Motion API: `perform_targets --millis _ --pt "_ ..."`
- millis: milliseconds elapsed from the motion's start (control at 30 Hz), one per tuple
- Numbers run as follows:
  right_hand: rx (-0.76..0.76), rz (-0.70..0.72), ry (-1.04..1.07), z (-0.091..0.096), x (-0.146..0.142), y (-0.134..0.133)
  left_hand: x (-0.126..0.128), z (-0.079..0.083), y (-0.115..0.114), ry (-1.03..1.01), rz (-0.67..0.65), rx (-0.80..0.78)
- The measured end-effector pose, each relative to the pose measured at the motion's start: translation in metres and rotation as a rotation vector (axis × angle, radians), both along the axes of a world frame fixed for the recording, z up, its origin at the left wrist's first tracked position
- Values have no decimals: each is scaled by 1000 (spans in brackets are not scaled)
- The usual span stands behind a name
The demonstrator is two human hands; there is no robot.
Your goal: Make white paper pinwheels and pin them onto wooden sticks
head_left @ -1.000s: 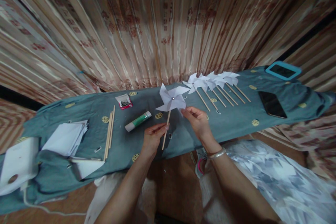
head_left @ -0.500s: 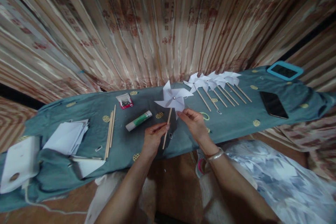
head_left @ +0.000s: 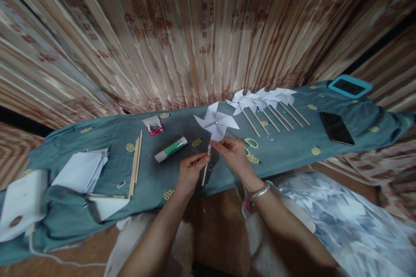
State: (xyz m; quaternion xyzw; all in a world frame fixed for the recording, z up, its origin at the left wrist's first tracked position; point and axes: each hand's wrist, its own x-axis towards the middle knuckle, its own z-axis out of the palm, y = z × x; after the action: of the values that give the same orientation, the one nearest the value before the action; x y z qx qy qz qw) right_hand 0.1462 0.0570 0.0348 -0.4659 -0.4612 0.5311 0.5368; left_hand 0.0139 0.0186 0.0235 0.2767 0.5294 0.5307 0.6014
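Observation:
A white paper pinwheel with a small metal pin at its centre is held up over the table. Its thin wooden stick is pinched between the thumb and fingers of my left hand. My right hand, closed, has its fingertips on the lowest blade, close to the stick. Just beyond the right hand lie scissors with light green handles, partly hidden by it. Left of the pinwheel are a green and white glue stick and an open red box of small metal pins.
Several pinwheels lie in a row at the back. Loose wooden sticks, stacked paper and a corded white device are at left. A black phone and blue-framed device lie right; a paper-filled bag stands below.
My right hand has moved left and closer to the stick. The pinwheel's blades have turned, and more of the scissors shows. My left hand still holds the stick in nearly the same place.

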Motion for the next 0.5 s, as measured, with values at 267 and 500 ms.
perform_targets --millis 267,500 --pt "9 43 -157 3 3 -4 -4 -1 -3 -60 16 -22" --pt "-84 205 -32 -3 -4 -9 1 2 -7 -142 20 -36"
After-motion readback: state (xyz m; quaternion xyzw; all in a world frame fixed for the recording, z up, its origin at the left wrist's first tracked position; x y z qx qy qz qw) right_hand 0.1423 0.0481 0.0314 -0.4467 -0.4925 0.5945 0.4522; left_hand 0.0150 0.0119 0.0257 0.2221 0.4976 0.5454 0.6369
